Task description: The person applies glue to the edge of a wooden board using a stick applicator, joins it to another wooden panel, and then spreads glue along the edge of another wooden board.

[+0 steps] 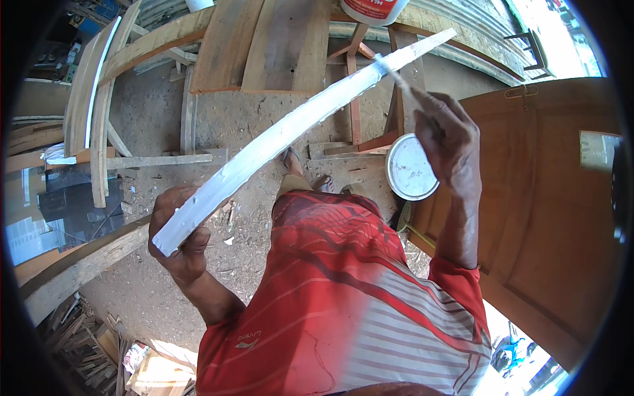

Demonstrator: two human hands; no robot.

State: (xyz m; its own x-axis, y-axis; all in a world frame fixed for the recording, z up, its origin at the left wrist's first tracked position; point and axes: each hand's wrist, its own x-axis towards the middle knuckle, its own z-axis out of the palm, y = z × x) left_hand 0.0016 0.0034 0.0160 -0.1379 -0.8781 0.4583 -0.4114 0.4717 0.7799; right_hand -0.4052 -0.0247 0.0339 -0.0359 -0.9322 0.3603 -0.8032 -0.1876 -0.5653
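A long wooden strip (pixel 277 138) slants from lower left to upper right in front of me, its face coated with a thick white paste. The coat ends short of the far tip, where pale wood shows bare. My left hand (pixel 181 228) is closed around the strip's near end, thumb on one side. Pinched in my right hand (pixel 449 142) is a thin stick-like spreader (pixel 399 78), its blurred tip against the strip where the white coat ends. Below that hand appears a round white lid-like disc (pixel 413 168), partly covered by it.
A red and white bucket (pixel 373 9) stands on the far bench beside wide wooden boards (pixel 284 49). A brown wooden door panel (pixel 528 191) fills the right side. Timber frames (pixel 99 132) and a beam (pixel 86 267) are at left, with scrap wood (pixel 92 350) at lower left.
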